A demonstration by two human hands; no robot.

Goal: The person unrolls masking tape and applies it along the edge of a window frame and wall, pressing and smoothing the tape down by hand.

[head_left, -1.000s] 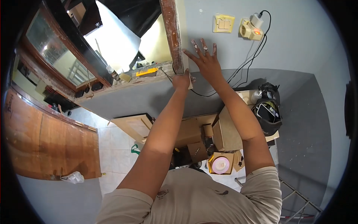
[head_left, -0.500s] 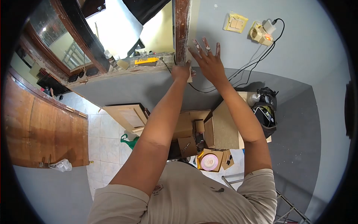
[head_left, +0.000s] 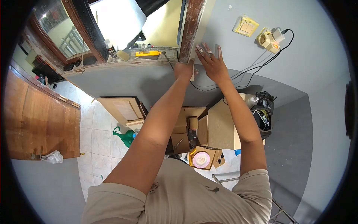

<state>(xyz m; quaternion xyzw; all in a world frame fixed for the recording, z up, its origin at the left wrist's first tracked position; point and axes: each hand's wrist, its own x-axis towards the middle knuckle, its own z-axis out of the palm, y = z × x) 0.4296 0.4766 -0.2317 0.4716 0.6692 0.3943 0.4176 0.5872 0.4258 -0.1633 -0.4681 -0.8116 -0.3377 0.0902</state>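
Observation:
My left hand [head_left: 184, 70] is closed at the lower corner of the brown window frame [head_left: 194, 28]. A narrow pale strip [head_left: 192, 77] shows just below its fingers, which are pressed around it; part of the strip is hidden. My right hand [head_left: 213, 66] lies flat against the grey wall just right of the frame, fingers stretched upward and smudged with white. On the sill left of my left hand lies a yellow utility knife [head_left: 148, 53], with a beige block [head_left: 123, 56] and a small bottle [head_left: 110, 48] beyond it.
A light switch [head_left: 246, 27] and a socket with plugs [head_left: 267, 40] sit on the wall at right; black cables [head_left: 257, 67] hang from there past my right wrist. Below stand a wooden cabinet [head_left: 222, 125], a black bag [head_left: 263, 121], cardboard boxes and a pink plate [head_left: 201, 159].
The view has shifted slightly. My right hand's fingers have drawn closer together and rest nearer the frame edge. My left hand stays at the frame's lower corner.

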